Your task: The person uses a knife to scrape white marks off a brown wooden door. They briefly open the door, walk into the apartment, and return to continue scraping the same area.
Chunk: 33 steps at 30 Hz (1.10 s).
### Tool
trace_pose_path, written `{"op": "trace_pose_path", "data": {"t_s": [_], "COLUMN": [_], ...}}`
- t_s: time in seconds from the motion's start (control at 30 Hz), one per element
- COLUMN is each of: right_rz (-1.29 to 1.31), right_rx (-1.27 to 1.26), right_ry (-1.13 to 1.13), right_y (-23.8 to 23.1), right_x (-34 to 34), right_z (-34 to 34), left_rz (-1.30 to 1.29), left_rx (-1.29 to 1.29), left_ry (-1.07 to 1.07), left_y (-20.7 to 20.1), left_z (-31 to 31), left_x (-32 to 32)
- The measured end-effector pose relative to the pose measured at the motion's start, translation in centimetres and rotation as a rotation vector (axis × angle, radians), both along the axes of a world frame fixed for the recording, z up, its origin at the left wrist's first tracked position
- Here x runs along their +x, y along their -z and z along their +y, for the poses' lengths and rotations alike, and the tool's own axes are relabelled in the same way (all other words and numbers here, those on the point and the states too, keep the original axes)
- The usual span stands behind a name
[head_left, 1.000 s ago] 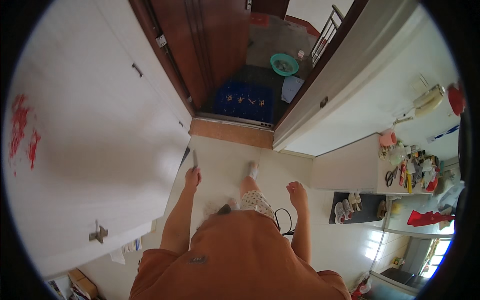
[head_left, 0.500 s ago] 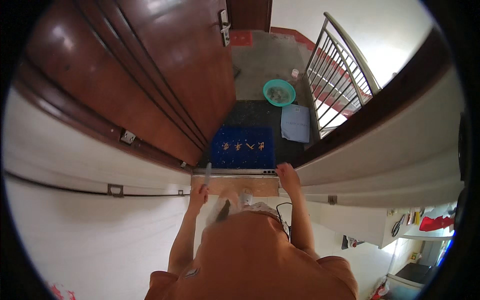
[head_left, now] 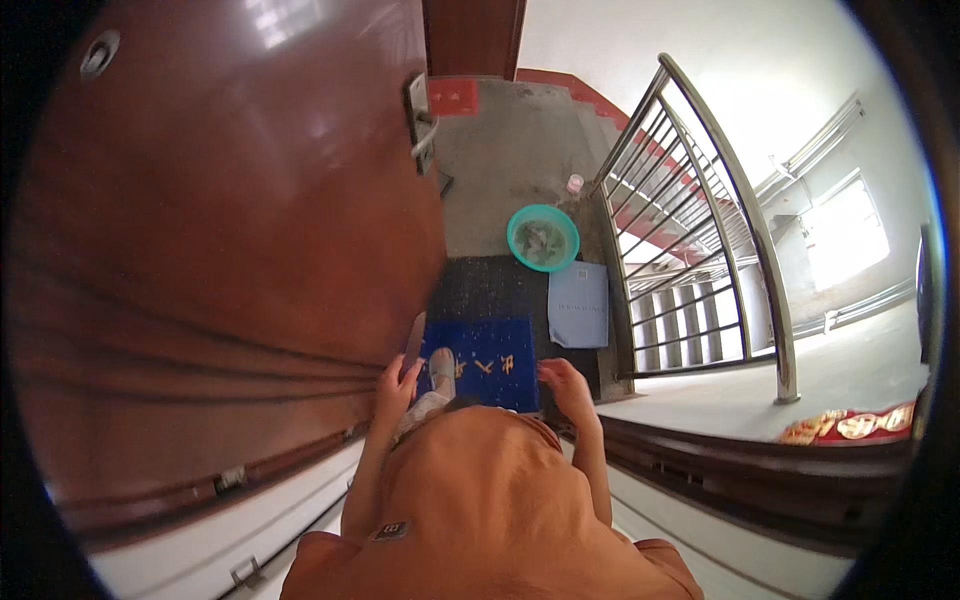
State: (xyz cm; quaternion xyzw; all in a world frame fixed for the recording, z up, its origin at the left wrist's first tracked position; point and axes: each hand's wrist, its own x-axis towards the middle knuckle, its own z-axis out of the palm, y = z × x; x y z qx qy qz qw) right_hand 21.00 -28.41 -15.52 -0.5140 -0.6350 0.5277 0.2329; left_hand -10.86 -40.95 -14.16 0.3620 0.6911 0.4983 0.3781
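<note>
The left hand hides the knife handle (basin contents unclear).

A: By what is the grey floor bounded?
B: An open brown door is placed at left; a metal railing is fitted at right.
A: How is light admitted?
B: Through a bright window, set in the pale wall at far right. Stairs are seen through the railing.
</note>
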Motion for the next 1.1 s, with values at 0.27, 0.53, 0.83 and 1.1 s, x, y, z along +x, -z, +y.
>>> {"op": "trace_pose_path", "data": {"t_s": [0.27,0.53,0.83,1.1], "right_rz": [-0.255,-0.011,-0.01,0.503], "right_rx": [0.142,-0.099,0.28,-0.135], "right_ry": [0.275,-0.018,-0.829,-1.132], "right_y": [0.0,4.5,-4.0,-6.4], "right_x": [-0.9,-9.9,-25.8,-42.3], "right_z": [17.9,40.2,63.3,58.5], "left_rz": [0.467,0.696,0.832,0.797], "left_rx": [0.29,0.485,0.831,0.812], "left_ry": [0.271,-0.125,-0.933,-1.392], "left_y": [-12.5,-12.2,-13.2,-12.1], "left_z": [28.3,44.0,46.2,50.0], "left_x": [-5.3,-6.8,-5.4,-8.2]}}
